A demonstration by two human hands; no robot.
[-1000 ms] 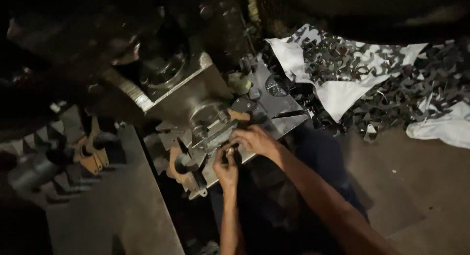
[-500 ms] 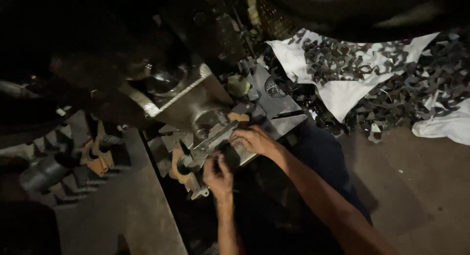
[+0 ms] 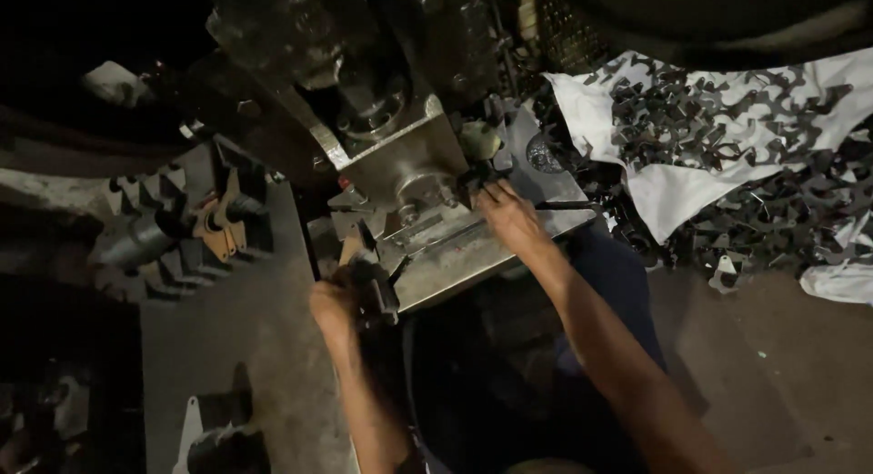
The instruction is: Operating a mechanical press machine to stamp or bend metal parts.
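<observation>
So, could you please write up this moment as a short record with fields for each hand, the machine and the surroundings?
Setting: dim workshop, seen from above
Left hand: closed on a dark handle at the near corner of the metal press bed
Right hand: resting on the bed, fingertips at a small dark part under the press block
Far right: pile of dark stamped metal pieces on white cloth
Left side: rack of notched metal pieces on a grey bench
</observation>
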